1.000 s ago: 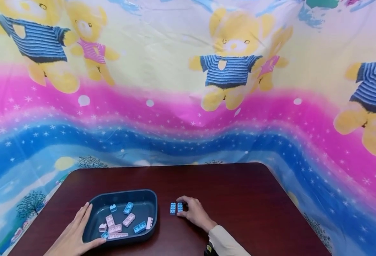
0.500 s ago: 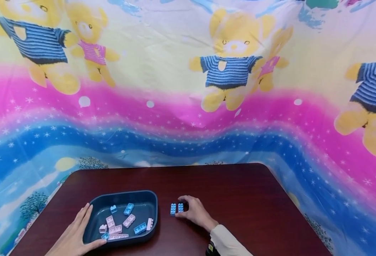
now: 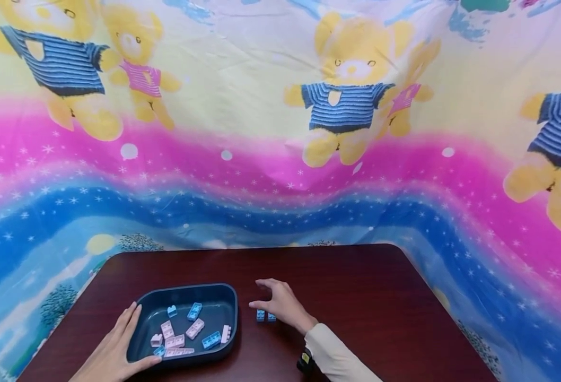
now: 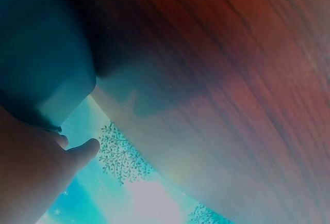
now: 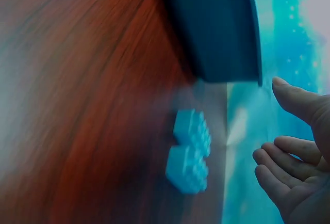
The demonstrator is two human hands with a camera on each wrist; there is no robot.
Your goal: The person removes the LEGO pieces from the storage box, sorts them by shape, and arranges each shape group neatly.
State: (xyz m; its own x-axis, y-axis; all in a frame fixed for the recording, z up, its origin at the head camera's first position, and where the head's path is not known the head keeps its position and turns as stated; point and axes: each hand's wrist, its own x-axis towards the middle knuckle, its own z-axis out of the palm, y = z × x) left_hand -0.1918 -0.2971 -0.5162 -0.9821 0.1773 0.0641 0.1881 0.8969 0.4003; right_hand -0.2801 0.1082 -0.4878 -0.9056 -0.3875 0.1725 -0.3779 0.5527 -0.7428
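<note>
My left hand (image 3: 113,342) rests against the left side of a dark blue-grey tray (image 3: 190,288), fingers along its outer wall and thumb over the front rim. Inside the tray lie several toy building bricks, among them a pink brick (image 3: 195,329) and a blue brick (image 3: 211,340). To the right of the tray, two blue building bricks stand side by side on the table, studs up: a left one (image 3: 260,315) and a right one (image 3: 271,317) partly behind the hand. Above them is my right hand (image 3: 282,303), holding nothing, with thumb and fingers apart.
A dark reddish-brown wooden table (image 3: 357,297) carries the tray and bricks. Behind it and along its sides hangs a curtain (image 3: 242,185) printed with teddy bears. A black device (image 3: 305,362) sits at the right wrist, beside a light sleeve (image 3: 338,354).
My right hand has let go of the right blue brick and risen, moving slightly left toward the tray. The two bricks stay side by side. My left hand keeps its place on the tray.
</note>
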